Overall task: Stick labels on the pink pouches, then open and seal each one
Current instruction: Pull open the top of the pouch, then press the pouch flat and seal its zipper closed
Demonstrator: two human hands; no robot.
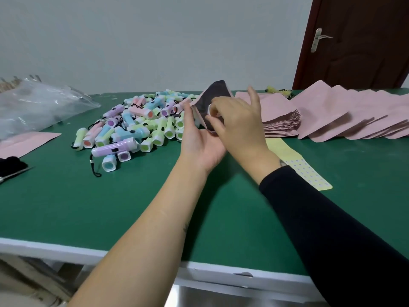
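Observation:
A pink pouch (218,90) is held upright over the middle of the green table, its mouth spread so the dark inside shows. My left hand (200,142) grips its lower left edge from below. My right hand (236,120) has its fingers at the pouch mouth, closed around a small roundish pale object that is partly hidden. A fanned stack of flat pink pouches (332,114) lies to the right. A yellow label strip (303,167) lies on the table under my right wrist.
A heap of small pastel flashlights (137,125) lies left of the hands. A clear plastic bag (39,103), one flat pink pouch (26,140) and scissors (13,173) sit at far left. The table's white front edge (66,249) is near. A brown door (358,41) stands behind.

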